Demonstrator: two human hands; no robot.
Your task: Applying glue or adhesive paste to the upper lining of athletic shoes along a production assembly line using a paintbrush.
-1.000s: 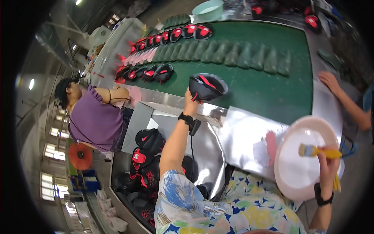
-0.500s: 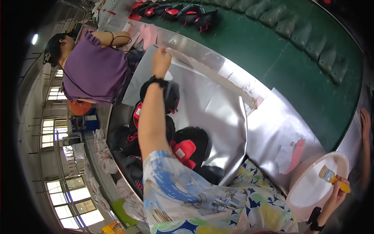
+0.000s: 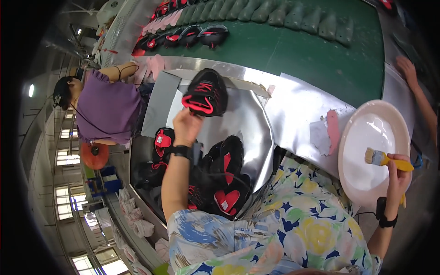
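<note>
Two busy hands: left hand (image 3: pixel 187 126) gripping black-and-red shoe (image 3: pixel 205 93), right hand (image 3: pixel 398 173) clasping yellow-handled brush (image 3: pixel 383 158) (over white basin (image 3: pixel 366 183)).

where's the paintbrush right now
In the head view, far right: the right hand holds the yellow-handled brush, its bristles over the white bowl.

I see my left hand (image 3: pixel 187 126) lifting a black fabric shoe upper with glossy red trim (image 3: pixel 206 97), its weave looking matt. It hangs over a smooth, shiny sheet-metal surface (image 3: pixel 293 105) that throws back soft glare. My right hand (image 3: pixel 398 174) holds a yellow-handled brush with pale bristles (image 3: pixel 382 158) over a glossy white plastic basin (image 3: pixel 362 142). On the far side runs a matt green conveyor belt (image 3: pixel 316 50), dull and slightly textured.
</note>
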